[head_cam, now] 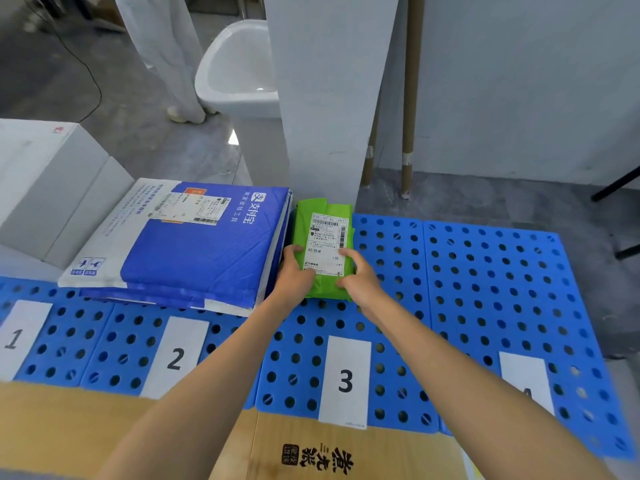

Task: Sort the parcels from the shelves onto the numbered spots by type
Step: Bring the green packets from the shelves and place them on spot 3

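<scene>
A small green parcel (pixel 323 216) with a white shipping label lies on the blue perforated mat (pixel 485 289), behind the paper sign marked 3 (pixel 346 379). My left hand (pixel 294 271) grips its near left edge, thumb on top. My right hand (pixel 356 275) grips its near right edge, fingers on the label. Left of it, a stack of blue-and-white mailer bags (pixel 194 251) rests behind the sign marked 2 (pixel 176 356). The sign marked 1 (pixel 17 337) sits at the far left, and another sign (pixel 526 379) at the right shows only part of its number.
White boxes (pixel 45 188) stand at the far left. A white pillar (pixel 325 98) rises just behind the green parcel, with a white basin (pixel 239 74) and a person's legs beyond. A brown cardboard box (pixel 242 445) lies along the near edge. Cardboard tubes (pixel 410 98) lean against the wall.
</scene>
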